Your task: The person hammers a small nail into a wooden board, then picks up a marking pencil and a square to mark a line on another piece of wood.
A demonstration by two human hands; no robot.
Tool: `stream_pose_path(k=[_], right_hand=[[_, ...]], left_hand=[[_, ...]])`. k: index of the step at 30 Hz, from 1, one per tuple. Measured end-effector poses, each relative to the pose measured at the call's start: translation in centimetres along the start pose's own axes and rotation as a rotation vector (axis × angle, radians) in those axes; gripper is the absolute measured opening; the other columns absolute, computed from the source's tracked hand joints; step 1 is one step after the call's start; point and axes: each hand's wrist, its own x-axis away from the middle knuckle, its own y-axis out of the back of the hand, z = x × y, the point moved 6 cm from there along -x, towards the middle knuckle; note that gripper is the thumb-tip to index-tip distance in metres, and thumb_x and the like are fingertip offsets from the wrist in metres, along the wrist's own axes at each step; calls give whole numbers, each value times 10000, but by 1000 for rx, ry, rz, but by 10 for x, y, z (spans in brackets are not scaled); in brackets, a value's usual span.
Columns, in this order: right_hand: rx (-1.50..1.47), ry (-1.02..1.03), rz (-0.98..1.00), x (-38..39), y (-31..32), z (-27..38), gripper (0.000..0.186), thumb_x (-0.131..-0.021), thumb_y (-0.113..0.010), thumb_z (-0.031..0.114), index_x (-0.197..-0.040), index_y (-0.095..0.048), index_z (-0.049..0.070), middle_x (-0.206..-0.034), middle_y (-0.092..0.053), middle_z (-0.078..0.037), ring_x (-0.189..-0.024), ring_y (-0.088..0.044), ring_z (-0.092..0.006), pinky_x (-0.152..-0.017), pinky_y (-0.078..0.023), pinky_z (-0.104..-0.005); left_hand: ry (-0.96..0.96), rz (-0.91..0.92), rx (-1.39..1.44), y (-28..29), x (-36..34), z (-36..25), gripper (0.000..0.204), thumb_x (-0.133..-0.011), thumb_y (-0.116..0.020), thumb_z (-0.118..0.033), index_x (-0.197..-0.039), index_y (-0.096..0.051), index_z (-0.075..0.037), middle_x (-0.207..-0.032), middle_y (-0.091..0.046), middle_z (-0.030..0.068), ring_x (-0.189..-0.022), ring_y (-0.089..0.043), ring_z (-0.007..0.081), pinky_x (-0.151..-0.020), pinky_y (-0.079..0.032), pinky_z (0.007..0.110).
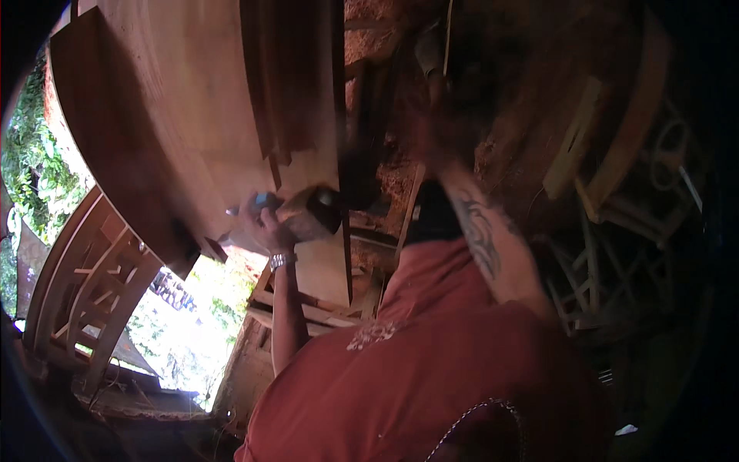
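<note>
My left hand [260,227], with a metal watch [282,260] at the wrist, is closed over a thing lying on a pale wooden board [319,266]. A small blue part [266,201] shows at its fingers. Against this hand sits a brownish block-like piece [312,209] with a dark rounded end; I cannot tell its kind. Farther right and forward, my right hand [437,142] is dark and smeared by motion below a tattooed forearm. Its fingers do not show clearly. Just beyond it is a greyish, narrow object [429,50], and I cannot tell whether the hand touches it.
Large wooden panels [188,100] stretch away ahead on the left. Reddish sawdust [400,196] covers the ground between boards. A curved wooden frame [100,277] stands at the left by bright daylight. Planks [573,142] and chair-like frames [593,269] are in shadow at right.
</note>
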Motion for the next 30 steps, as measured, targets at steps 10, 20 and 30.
stream_pose_path(k=[10,20,30], right_hand=[[-226,-19,-74,-40,2,57,148,-834,-631,202,-930,-608,91,-872,-606,-107,-802,-591,-303,-734,-475,-409],[-196,755,-364,19,156,385,116,-820,-640,191,-747,-633,101,-696,-633,-65,-596,-623,-254,-585,-500,-362],[-133,1041,-416,6,119,405,108,-686,-701,90,-781,-649,85,-821,-643,-81,-849,-638,-239,-839,-481,-435]], left_hand=[[-115,-20,-218,1,-1,-6,388,-779,-480,-71,-1135,-617,2,-1173,-597,167,-1098,-565,323,-992,-440,429],[-165,-53,-353,39,-3,-28,376,-762,-518,-94,-1108,-629,-1,-1136,-622,192,-1100,-564,361,-1005,-422,452],[-240,-95,-387,30,1,6,370,-779,-499,-105,-1098,-644,16,-1102,-622,201,-1046,-572,366,-960,-439,444]])
